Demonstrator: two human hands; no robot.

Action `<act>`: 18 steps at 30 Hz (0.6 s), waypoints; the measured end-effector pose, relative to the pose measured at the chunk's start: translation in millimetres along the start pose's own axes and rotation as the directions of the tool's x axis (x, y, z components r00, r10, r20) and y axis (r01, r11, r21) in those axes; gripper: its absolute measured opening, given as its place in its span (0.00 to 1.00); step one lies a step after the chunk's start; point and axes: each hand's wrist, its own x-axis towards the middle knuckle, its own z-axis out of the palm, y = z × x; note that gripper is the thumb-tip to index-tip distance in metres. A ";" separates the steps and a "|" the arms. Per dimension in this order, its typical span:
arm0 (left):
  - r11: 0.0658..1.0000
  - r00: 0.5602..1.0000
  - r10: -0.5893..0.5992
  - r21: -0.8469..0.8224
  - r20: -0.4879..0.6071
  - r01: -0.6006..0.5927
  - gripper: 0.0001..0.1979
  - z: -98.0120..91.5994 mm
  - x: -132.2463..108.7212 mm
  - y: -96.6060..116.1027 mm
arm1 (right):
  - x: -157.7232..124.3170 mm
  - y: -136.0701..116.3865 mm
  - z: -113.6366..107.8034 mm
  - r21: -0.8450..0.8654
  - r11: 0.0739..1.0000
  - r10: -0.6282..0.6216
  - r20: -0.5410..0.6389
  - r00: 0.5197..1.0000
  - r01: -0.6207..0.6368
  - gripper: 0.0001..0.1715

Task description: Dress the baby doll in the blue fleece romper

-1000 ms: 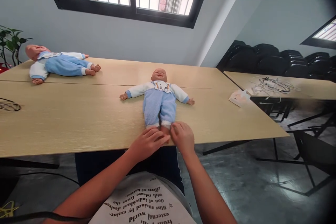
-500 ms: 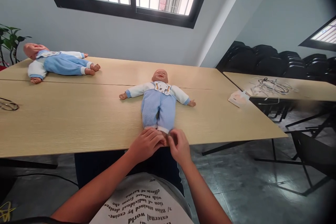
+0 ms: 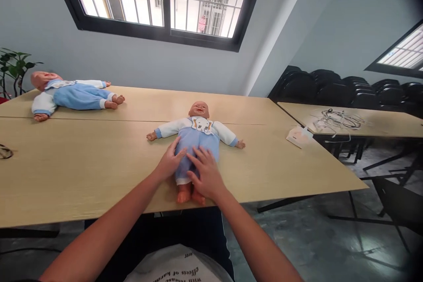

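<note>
A baby doll in a blue and white outfit with an animal-face bib lies on its back on the wooden table. Its arms are spread and its bare feet point toward me near the table edge. My left hand rests at the side of the doll's trousers, fingers stretched out. Over the doll's other leg lies my right hand, fingers spread and palm down. Neither hand is closed around anything. Parts of both trouser legs are hidden under my hands.
A second baby doll in similar clothes lies at the back left. A tissue pack sits near the right edge. Tangled cables lie on another table. Black chairs are stacked behind, and a plant stands at far left.
Both hands have left the doll's feet and moved up onto its trouser legs, with the fingers opening out. The feet now show. The view has tilted up slightly.
</note>
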 end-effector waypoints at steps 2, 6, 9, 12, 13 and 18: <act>0.999 0.996 -0.012 0.050 0.088 0.008 0.37 -1.7 22.3 -0.3 | 8.7 -5.1 8.6 -0.052 0.998 0.027 0.019 0.999 -0.026 0.32; 0.996 0.966 -0.061 0.082 0.249 0.041 0.39 -3.1 66.1 -0.1 | 27.6 -5.3 19.7 -0.129 0.981 0.142 -0.027 0.990 -0.144 0.34; 0.999 0.947 -0.039 0.048 0.318 0.025 0.38 3.2 103.4 -3.6 | 51.3 9.2 22.0 -0.175 0.955 0.234 -0.049 0.971 -0.239 0.36; 1.000 0.956 -0.007 -0.013 0.293 0.011 0.35 11.8 129.1 -16.3 | 81.8 37.3 19.4 -0.222 0.912 0.344 -0.047 0.938 -0.346 0.36; 0.999 0.968 -0.025 -0.038 0.249 0.035 0.35 12.8 132.7 -22.7 | 92.3 49.2 17.7 -0.233 0.893 0.385 -0.042 0.922 -0.384 0.35; 0.966 0.974 -0.227 -0.122 0.015 0.227 0.32 -2.5 123.9 -50.4 | 142.5 119.3 4.1 -0.231 0.792 0.576 -0.024 0.817 -0.565 0.36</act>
